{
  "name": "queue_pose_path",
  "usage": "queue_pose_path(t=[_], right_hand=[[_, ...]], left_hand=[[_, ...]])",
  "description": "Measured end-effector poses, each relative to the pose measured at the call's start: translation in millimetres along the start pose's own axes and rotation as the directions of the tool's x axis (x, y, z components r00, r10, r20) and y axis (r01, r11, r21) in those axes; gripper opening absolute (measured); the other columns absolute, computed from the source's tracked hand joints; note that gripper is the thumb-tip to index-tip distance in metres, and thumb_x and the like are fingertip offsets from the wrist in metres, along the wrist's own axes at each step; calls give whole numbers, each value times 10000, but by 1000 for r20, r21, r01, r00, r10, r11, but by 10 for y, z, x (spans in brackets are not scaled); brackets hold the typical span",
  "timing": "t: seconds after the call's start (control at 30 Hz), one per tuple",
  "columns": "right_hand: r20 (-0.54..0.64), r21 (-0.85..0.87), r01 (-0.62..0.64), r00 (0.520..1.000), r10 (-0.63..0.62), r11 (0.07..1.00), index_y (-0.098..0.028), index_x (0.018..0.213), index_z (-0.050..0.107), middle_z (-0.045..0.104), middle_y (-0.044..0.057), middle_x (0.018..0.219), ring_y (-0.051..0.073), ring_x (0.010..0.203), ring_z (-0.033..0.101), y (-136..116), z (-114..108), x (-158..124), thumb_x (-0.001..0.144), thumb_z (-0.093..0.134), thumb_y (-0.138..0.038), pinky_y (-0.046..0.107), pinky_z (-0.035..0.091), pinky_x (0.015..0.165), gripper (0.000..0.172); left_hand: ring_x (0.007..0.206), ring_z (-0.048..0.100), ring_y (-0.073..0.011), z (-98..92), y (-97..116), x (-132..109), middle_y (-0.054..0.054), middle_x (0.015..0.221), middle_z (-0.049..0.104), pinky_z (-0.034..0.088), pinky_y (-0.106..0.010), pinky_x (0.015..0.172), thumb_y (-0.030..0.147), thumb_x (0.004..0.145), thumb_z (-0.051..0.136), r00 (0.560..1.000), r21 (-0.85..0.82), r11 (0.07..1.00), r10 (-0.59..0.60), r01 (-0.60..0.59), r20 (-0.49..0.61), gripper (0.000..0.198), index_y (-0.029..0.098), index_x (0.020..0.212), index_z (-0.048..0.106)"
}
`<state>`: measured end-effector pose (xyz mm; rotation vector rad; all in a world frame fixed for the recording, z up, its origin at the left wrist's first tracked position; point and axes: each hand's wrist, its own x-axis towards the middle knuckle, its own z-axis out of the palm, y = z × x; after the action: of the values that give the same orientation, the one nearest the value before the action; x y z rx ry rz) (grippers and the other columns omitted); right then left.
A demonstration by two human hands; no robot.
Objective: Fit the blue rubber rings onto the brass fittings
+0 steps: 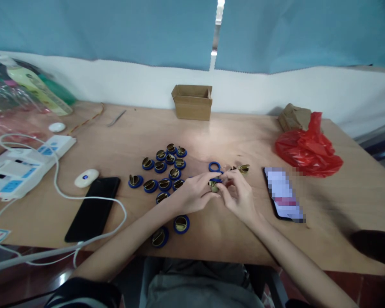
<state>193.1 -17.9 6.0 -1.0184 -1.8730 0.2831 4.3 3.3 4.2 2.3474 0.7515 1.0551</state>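
Observation:
My left hand [196,192] and my right hand [240,194] meet above the table, fingertips pinched around a small round brass-coloured piece with a blue ring [215,180]. My fingers partly cover it. Just beyond it lies a loose blue ring [214,166]. Beside my right fingers are a few brass-coloured pieces [244,169], partly hidden by the hand. To the left of my left hand, several brass-coloured discs seated in blue rings [160,167] lie in a loose group, some partly behind the hand. Another such disc [181,223] sits nearer me, below my left forearm.
A cardboard box [193,107] stands against the wall. At right are a lit phone [284,194] and a red plastic bag [311,152]. A black phone [93,209], white cables and a power strip [28,167] occupy the left, with bottles [38,85] behind.

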Motion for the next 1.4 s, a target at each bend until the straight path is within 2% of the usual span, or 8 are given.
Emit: queue_pose_path(t=[0.4, 0.57, 0.7, 0.83, 0.93, 1.07, 1.27, 1.4], right_hand=[[177, 41, -18, 984, 11, 999, -222, 961, 496, 514, 2, 815, 165, 703, 512, 46, 1, -26, 964, 515, -147, 296, 446, 656, 77], [159, 131, -135, 981, 114, 982, -219, 966, 549, 576, 11, 835, 155, 696, 541, 8, -63, 7, 1016, 484, -225, 294, 447, 651, 82], [53, 300, -324, 945, 323, 897, -225, 1090, 565, 529, -30, 742, 136, 598, 490, 1, -85, 68, 1007, 545, -335, 267, 417, 552, 139], [245, 437, -450, 893, 378, 779, -225, 949, 568, 441, -69, 612, 123, 513, 430, 12, -61, 106, 974, 596, -470, 255, 375, 485, 248], [342, 479, -520, 852, 395, 707, -225, 840, 527, 448, -72, 581, 112, 485, 419, 20, -33, 107, 962, 602, -524, 248, 359, 469, 331], [307, 519, -526, 850, 427, 674, -227, 821, 500, 451, -79, 568, 103, 465, 400, 44, -8, 93, 969, 588, -536, 244, 337, 471, 354], [190, 480, -485, 871, 453, 731, -230, 736, 456, 408, -81, 568, 98, 495, 367, 13, 9, 66, 937, 637, -523, 248, 297, 493, 399], [136, 436, -461, 883, 449, 773, -229, 713, 446, 390, -71, 591, 105, 524, 355, -1, 22, 38, 942, 635, -503, 262, 290, 519, 404]], left_hand=[[936, 735, -213, -117, 37, 87, -76, 1058, 753, 586, -311, 845, 191, 854, 711, 989, -204, 968, -138, 147, 56, 350, 185, 1194, 625], [917, 734, -192, -104, -24, 82, -72, 1045, 754, 599, -282, 795, 116, 856, 644, 987, -233, 959, -162, 161, 15, 401, 185, 1250, 628], [1071, 732, -207, -76, -80, 57, -109, 1208, 739, 602, -312, 902, 22, 874, 526, 993, -227, 967, -117, 112, -7, 530, 193, 1372, 577], [1261, 659, -242, -16, -103, 42, -145, 1372, 665, 563, -378, 1040, 57, 924, 530, 998, -237, 969, -66, 63, -3, 567, 203, 1471, 490], [1275, 651, -242, 29, -113, 45, -155, 1418, 628, 567, -389, 1054, 113, 954, 551, 987, -330, 938, -138, 104, -80, 525, 201, 1467, 481], [1253, 661, -222, 28, -72, 64, -139, 1348, 667, 566, -374, 1065, 157, 997, 501, 957, -453, 875, -258, 172, -134, 374, 183, 1366, 557], [1194, 695, -263, 85, -11, 53, -153, 1391, 631, 607, -404, 1018, 226, 889, 721, 957, -513, 840, -268, 177, -110, 454, 180, 1324, 597], [1092, 732, -239, 123, -42, 38, -142, 1274, 686, 641, -384, 947, 237, 904, 704, 948, -460, 870, -276, 176, -160, 432, 177, 1322, 609]])
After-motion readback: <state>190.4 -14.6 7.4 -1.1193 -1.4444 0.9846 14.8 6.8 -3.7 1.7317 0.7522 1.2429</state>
